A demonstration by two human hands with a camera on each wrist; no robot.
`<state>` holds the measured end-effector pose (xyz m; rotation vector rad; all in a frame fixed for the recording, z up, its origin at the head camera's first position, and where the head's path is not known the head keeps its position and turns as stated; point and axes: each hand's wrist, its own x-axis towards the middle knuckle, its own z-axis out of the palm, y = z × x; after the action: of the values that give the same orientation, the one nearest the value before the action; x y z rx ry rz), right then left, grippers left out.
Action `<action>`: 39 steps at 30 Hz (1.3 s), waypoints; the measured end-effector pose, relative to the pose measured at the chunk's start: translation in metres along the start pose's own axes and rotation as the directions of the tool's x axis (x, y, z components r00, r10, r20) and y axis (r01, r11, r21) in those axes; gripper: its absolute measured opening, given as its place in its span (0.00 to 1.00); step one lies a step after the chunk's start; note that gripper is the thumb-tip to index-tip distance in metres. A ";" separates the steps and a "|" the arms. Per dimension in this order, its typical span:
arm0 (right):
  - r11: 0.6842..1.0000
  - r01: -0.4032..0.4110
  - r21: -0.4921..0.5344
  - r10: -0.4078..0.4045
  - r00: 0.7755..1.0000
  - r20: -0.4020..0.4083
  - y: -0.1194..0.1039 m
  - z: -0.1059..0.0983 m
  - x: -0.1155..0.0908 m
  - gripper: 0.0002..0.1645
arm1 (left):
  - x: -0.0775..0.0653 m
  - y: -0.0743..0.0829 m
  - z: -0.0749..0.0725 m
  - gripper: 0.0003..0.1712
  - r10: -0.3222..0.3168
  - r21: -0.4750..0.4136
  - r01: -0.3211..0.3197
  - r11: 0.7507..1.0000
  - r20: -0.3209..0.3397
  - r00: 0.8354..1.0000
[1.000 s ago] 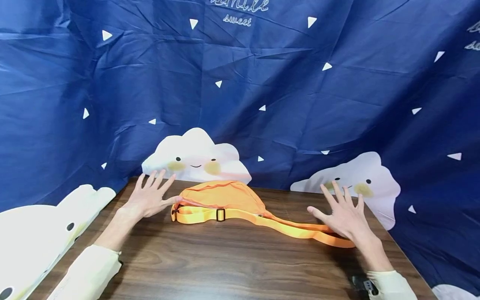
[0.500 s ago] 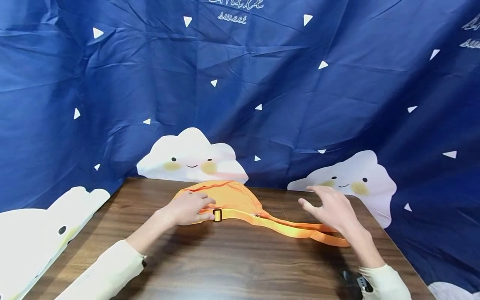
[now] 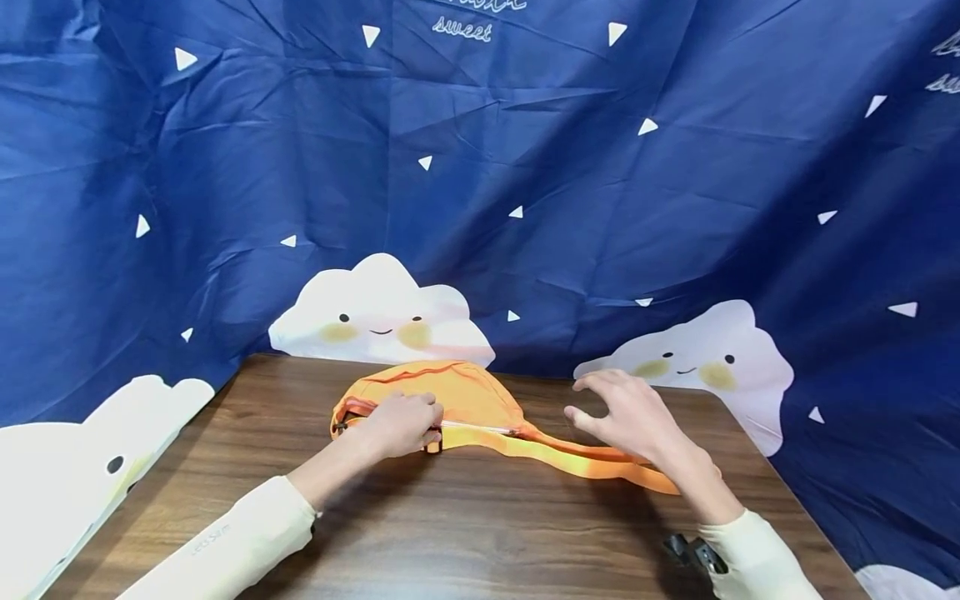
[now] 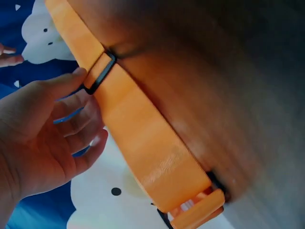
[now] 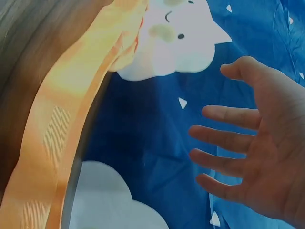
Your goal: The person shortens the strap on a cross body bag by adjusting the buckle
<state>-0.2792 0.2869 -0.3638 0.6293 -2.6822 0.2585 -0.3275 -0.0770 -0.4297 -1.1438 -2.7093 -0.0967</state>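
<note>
An orange waist bag (image 3: 468, 392) lies flat toward the back of the table, its orange strap (image 3: 555, 458) trailing to the right. My left hand (image 3: 401, 427) is at the bag's front, by the black slider buckle (image 4: 110, 67) on the strap. In the left wrist view its thumb meets the strap edge beside the buckle while the fingers curl behind, pinching the strap there. Above the strap's right part hovers my right hand (image 3: 630, 417), thumb and fingers apart, holding nothing. The right wrist view shows this hand (image 5: 257, 148) away from the strap.
The brown wooden table (image 3: 450, 533) backs onto a blue curtain (image 3: 510, 167) printed with white clouds and triangles. A small black object (image 3: 677, 547) is near the right sleeve (image 3: 757, 554).
My left hand has moved right from the bag's left end, its spread fingers curling at the buckle. The right hand has shifted left and its fingers have relaxed.
</note>
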 end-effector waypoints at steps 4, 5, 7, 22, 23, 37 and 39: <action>0.999 0.011 0.032 -0.012 0.999 0.042 -0.009 0.007 0.004 0.26 | 0.000 0.001 0.002 0.12 0.013 -0.017 -0.013 1.000 0.026 1.000; 0.999 0.011 0.048 -0.014 0.998 0.061 -0.011 0.009 0.005 0.26 | 0.000 0.002 0.002 0.13 0.014 -0.028 -0.013 1.000 0.033 0.999; 0.995 0.002 0.098 -0.013 0.994 0.111 -0.017 0.013 0.008 0.25 | -0.001 0.002 0.002 0.13 0.018 -0.053 -0.016 0.998 0.044 0.999; 0.854 0.030 0.520 -0.178 0.955 0.237 -0.071 0.034 0.030 0.27 | -0.004 0.015 -0.035 0.03 0.144 -0.381 -0.145 0.913 -0.033 0.989; 0.829 0.019 0.558 -0.186 0.952 0.244 -0.073 0.036 0.031 0.28 | -0.004 0.016 -0.040 0.03 0.153 -0.410 -0.155 0.899 -0.038 0.988; 0.346 -0.241 0.907 -0.223 0.918 0.329 -0.079 0.045 0.036 0.12 | -0.008 0.024 -0.070 0.07 0.103 -0.604 -0.203 0.770 -0.197 0.975; 0.294 -0.267 0.918 -0.168 0.931 0.324 -0.081 0.044 0.037 0.12 | -0.008 0.024 -0.069 0.09 0.094 -0.612 -0.225 0.758 -0.239 0.966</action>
<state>-0.2860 0.1893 -0.3824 0.9583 -2.5784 2.1173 -0.2939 -0.0758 -0.3639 -1.4261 -2.4318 -1.1194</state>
